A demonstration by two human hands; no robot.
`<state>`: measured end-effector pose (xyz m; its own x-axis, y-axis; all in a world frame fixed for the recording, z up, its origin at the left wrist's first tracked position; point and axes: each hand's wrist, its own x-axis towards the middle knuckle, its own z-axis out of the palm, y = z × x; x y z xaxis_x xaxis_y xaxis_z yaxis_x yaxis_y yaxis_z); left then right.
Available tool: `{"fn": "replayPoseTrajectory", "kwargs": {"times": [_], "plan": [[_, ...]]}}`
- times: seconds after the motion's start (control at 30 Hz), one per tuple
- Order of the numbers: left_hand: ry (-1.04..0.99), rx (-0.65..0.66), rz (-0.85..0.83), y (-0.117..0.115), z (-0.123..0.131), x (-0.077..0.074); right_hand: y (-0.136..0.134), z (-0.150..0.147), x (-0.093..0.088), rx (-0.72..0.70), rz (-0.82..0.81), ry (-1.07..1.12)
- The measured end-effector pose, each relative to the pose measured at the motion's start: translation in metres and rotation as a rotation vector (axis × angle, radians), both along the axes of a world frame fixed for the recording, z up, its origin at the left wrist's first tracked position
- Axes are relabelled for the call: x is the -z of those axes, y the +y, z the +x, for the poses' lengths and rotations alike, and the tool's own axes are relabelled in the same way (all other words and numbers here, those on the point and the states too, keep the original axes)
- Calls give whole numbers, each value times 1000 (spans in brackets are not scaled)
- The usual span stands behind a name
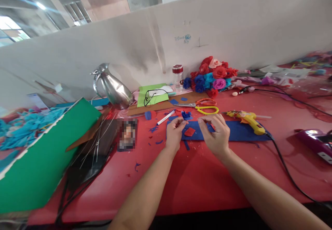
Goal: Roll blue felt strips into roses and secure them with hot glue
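Note:
My left hand (175, 133) is closed in a pinch, with a small curled dark-blue foam flower (186, 115) at its fingertips. Opposite it, my right hand (217, 133) has thumb and fingers brought together; whatever they pinch is too small to make out. Both hands are over a dark-blue foam sheet (236, 130), a small gap apart. On that sheet, between the hands, lies a red foam square (190, 131). Scissors (207, 109) with yellow and orange handles lie just beyond, and a white marker (166, 118) rests past my left hand.
A yellow glue gun (250, 121) lies at right, its cord trailing over the red table (192, 188). Further right is a purple device (315, 143). Behind stand foam roses (215, 74), a glass jar (178, 77) and a steel jug (114, 88). A green board (44, 164) leans at left.

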<state>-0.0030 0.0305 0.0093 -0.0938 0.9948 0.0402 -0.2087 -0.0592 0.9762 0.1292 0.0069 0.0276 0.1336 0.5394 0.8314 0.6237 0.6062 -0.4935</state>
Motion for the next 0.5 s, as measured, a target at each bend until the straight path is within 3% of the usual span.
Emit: {"fn": "replayPoseTrajectory", "kwargs": {"times": [0.5], "plan": [[-18, 11, -12, 3, -1, 6, 1, 0, 2, -12, -45, 9]]}}
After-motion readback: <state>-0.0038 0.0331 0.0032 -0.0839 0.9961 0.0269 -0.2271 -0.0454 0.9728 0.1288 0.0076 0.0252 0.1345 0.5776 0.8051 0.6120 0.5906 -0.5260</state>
